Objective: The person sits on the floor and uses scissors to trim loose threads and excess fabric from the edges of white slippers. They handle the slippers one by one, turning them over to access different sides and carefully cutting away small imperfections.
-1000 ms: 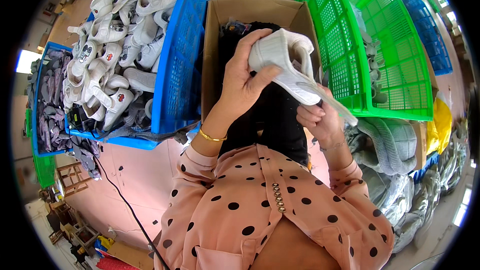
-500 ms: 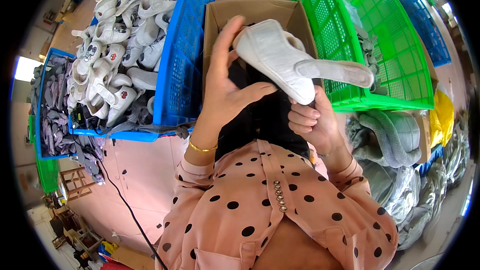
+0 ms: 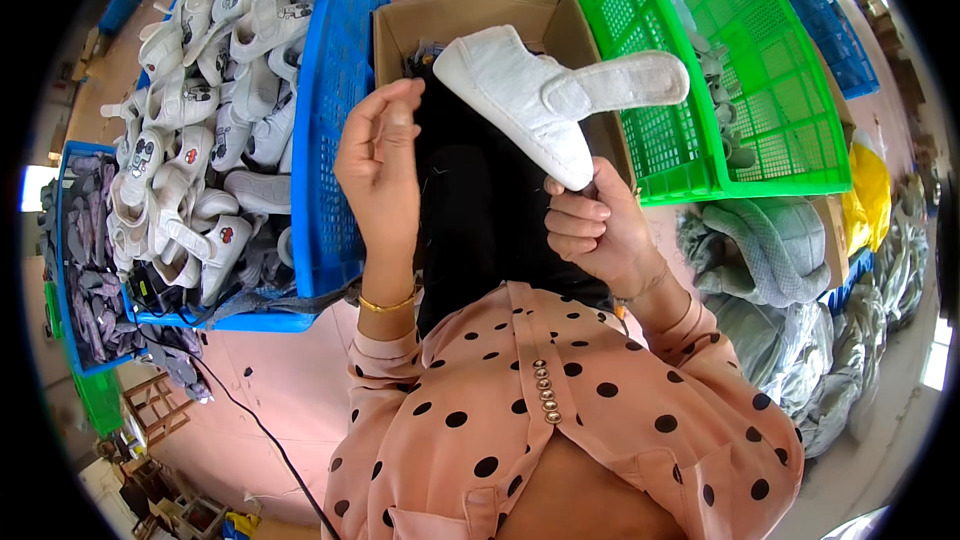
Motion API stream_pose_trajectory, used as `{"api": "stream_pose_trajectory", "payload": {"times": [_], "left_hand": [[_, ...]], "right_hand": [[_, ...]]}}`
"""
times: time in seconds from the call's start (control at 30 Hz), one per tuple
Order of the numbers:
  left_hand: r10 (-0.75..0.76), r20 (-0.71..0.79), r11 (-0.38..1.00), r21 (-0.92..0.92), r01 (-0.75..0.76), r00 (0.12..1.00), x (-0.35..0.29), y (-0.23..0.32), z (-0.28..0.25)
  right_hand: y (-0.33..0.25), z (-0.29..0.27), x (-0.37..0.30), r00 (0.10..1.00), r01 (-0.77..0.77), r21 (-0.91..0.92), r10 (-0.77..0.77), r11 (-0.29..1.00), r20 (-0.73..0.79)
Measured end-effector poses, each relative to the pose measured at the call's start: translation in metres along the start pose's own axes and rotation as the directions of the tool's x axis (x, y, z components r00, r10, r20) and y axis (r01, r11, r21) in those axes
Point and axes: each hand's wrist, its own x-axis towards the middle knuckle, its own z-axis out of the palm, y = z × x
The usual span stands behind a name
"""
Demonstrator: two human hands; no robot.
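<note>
White and soft-looking, a shoe [image 3: 510, 85] hangs over a box [image 3: 470, 15] of brown card, between a blue crate [image 3: 345, 90] and a green crate [image 3: 640, 50]. Open room lies between the shoe and the blue crate, but on the other side the shoe's strap [image 3: 640, 80] sticks out past the box edge, over the green crate's side. Its toe points down, and the right hand [image 3: 605, 225] grips it there with curled fingers. The left hand [image 3: 378, 165] is apart from the shoe, beside the blue crate, with fingers bent and thumb close to them; I can't tell if something small is pinched there. Black cloth [image 3: 465, 210] lies below, in the gap between the hands. The crates are hard, with lots of little holes in their sides, and the blue one is heaped with more pale shoes [image 3: 185, 130]. To the right sits a bumpy grey cloth [image 3: 775, 250], all rounded folds. Half a second ago the left hand was spread wide near the shoe's heel; now it has pulled back and its fingers have bent, while the strap has tipped up a bit.
</note>
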Motion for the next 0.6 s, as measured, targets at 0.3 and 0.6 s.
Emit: {"api": "stream_pose_trajectory", "payload": {"times": [0.3,0.6], "left_hand": [[0.558,0.365,0.623,0.41,-0.667,0.745,0.011,0.019,0.016],[0.663,0.45,0.315,0.557,-0.768,0.598,0.016,0.012,0.028]], "right_hand": [[-0.004,0.01,0.02,0.998,0.024,-0.052,-0.026,0.998,-0.049],[-0.003,0.013,0.021,0.982,0.146,-0.173,-0.164,0.974,-0.096]]}}
